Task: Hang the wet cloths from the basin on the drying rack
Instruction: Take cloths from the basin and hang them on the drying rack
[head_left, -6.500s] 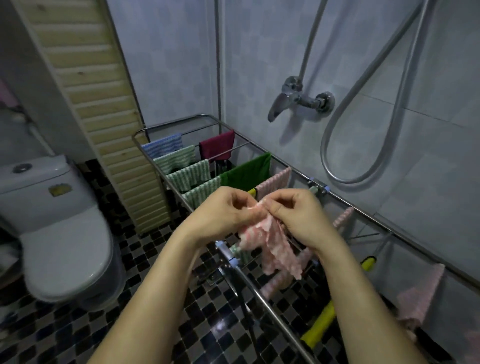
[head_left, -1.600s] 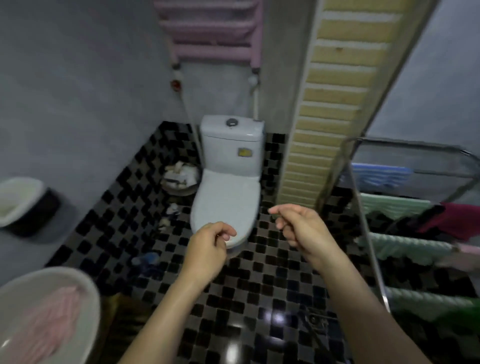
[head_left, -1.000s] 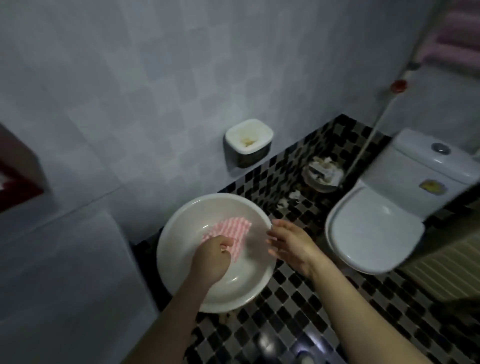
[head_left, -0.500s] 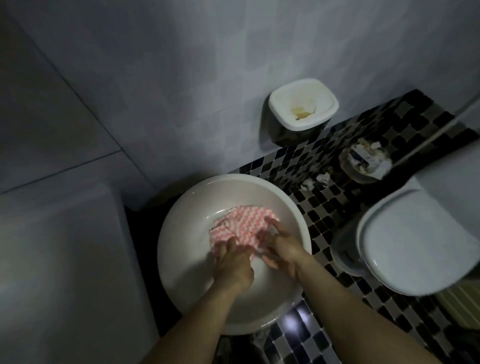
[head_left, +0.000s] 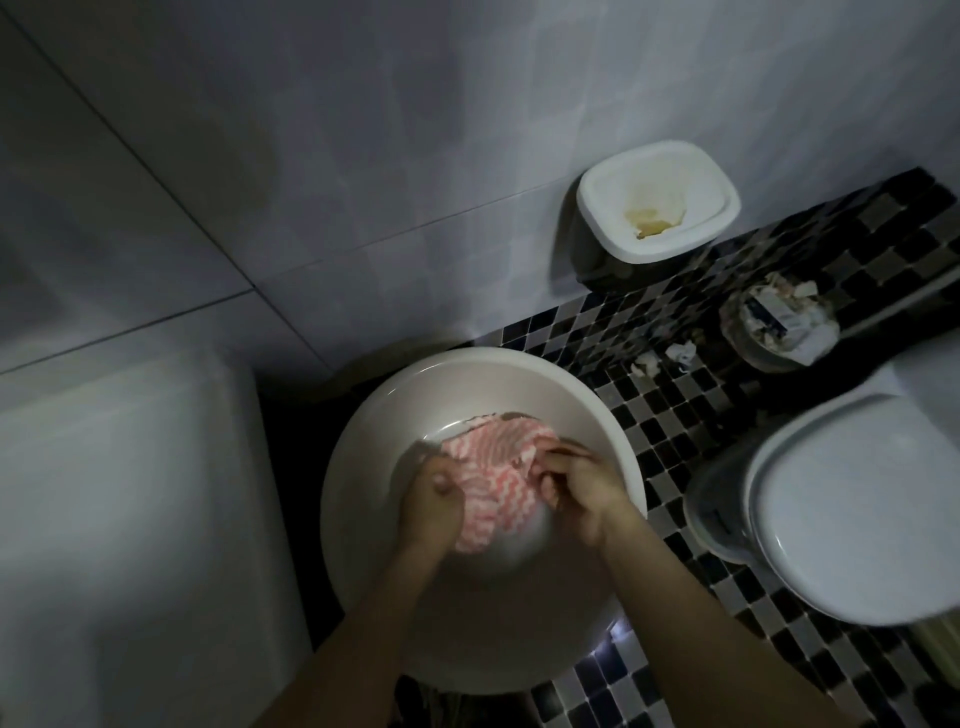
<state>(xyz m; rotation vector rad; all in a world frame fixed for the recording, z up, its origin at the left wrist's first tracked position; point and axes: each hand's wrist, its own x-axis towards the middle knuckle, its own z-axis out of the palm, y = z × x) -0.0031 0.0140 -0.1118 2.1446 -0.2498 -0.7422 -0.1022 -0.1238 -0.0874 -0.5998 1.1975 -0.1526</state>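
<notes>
A round white basin (head_left: 363, 441) sits on the checkered floor below me. Inside it lies a pink-and-white zigzag cloth (head_left: 493, 473), bunched up and partly raised off the bottom. My left hand (head_left: 431, 506) grips the cloth's left edge with closed fingers. My right hand (head_left: 576, 486) pinches its right edge. Both hands are inside the basin. The drying rack is out of view.
A white toilet (head_left: 852, 514) stands at the right. A small white bin (head_left: 654, 208) sits against the tiled wall, with a basket of paper scraps (head_left: 779, 327) beside it. A pale box-like surface (head_left: 130, 519) fills the left.
I turned from the rack to the basin and bent over it. Since half a second ago both hands have closed on the pink cloth's edges and lifted it slightly.
</notes>
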